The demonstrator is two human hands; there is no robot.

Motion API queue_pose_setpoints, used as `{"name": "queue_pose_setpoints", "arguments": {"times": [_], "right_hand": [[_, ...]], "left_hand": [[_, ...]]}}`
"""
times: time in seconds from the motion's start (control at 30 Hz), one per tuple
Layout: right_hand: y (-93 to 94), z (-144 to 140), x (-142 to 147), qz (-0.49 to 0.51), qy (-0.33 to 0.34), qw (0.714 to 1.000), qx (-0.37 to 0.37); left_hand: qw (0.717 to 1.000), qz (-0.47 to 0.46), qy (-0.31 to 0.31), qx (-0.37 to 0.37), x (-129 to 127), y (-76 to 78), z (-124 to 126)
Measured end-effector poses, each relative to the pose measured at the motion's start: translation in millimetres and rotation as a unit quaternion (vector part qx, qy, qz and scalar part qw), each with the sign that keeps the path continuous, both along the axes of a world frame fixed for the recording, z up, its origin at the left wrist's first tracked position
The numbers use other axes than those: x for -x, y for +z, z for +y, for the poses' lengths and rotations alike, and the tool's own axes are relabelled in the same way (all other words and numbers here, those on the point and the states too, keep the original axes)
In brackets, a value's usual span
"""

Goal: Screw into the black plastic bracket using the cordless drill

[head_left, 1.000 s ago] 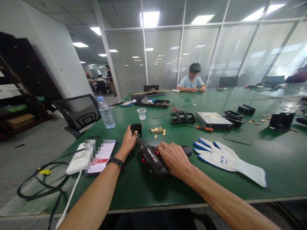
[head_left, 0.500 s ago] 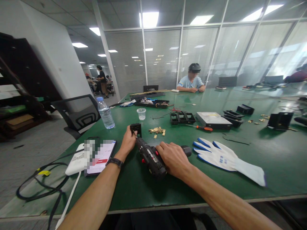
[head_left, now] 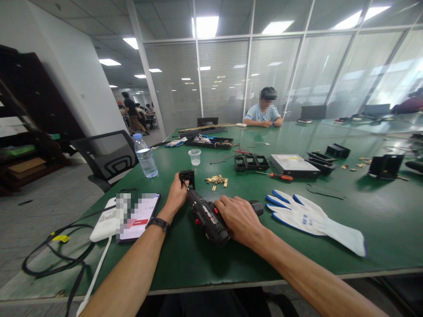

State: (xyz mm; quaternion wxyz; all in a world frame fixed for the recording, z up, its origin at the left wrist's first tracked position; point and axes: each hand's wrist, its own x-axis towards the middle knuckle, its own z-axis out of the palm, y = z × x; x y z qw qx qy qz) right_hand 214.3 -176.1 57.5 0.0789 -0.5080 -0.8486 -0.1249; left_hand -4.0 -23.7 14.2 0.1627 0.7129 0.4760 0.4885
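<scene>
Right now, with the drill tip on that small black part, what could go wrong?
The left hand steadies the small black part with fingers right beside the drill tip; a slip could catch them. The part stands on edge on the table, unclamped, so it may twist or tip. The right hand works bare while the gloves lie unused beside it.

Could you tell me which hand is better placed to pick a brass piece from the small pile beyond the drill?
The left hand, probably: it lies nearer the pile of small brass pieces and only steadies the small black plastic frame, while the right hand grips the black cordless drill.
</scene>
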Motion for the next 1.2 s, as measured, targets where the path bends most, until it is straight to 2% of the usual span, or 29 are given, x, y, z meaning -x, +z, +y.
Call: {"name": "queue_pose_setpoints", "arguments": {"times": [1.2], "right_hand": [[-2.1,0.8,-0.6,0.003,0.0,1.0,-0.004]], "left_hand": [[1.0,0.008,0.001,0.004,0.5,-0.2,0.3]]}}
